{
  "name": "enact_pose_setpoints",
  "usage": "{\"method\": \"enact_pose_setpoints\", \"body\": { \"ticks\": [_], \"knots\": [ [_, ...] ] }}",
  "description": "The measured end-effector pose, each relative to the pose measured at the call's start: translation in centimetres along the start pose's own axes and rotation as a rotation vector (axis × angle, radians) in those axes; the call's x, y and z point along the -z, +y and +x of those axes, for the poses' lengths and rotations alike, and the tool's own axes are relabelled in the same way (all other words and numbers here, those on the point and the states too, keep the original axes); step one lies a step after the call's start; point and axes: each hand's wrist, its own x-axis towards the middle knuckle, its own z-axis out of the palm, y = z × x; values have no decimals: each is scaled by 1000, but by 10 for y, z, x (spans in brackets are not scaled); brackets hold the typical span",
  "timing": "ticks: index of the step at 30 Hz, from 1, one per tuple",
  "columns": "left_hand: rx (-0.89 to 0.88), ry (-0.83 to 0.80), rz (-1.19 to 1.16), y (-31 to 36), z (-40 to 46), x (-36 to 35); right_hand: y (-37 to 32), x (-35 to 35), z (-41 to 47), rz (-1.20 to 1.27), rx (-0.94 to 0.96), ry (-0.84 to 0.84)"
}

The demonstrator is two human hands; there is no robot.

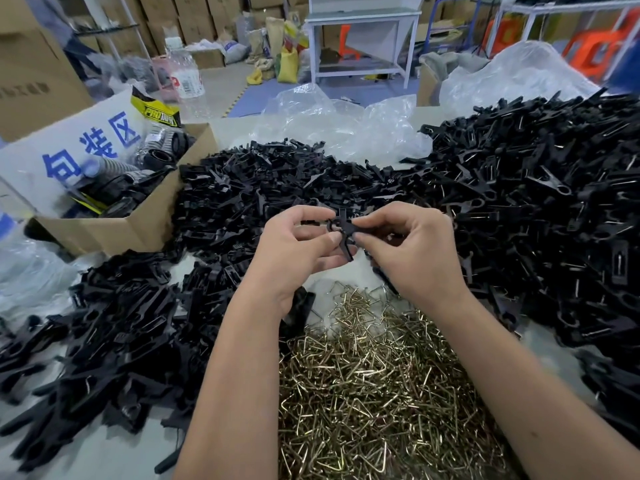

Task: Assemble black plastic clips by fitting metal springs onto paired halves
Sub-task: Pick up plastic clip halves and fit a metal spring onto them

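Note:
Two black clip halves point(344, 230) are held crossed together above the table's middle. My left hand point(298, 251) pinches them from the left with thumb and fingers. My right hand point(408, 251) grips them from the right. Whether a spring sits on them I cannot tell. A heap of brass-coloured metal springs point(374, 386) lies just below my wrists. Loose black clip halves point(242, 188) are piled behind and to the left. A big mound of black clips with springs on them point(540, 202) fills the right side.
An open cardboard box point(138, 223) with black parts and a white sign stands at the left. Clear plastic bags point(346, 123) lie behind the piles. More black halves point(114, 323) cover the near left. Cartons, a white metal table and sacks stand far back.

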Motion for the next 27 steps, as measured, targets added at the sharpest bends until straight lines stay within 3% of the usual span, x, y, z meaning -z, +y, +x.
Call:
{"method": "enact_pose_setpoints", "body": {
  "ticks": [14,21,27],
  "knots": [
    [-8,-19,-23,-4,0,5,0,-1,-2,133,-95,-94],
    [-37,-183,-91,0,-4,10,-1,16,4,446,-311,-226],
    [-143,-173,-11,5,-5,16,-5,14,6,415,-325,-258]
  ]
}}
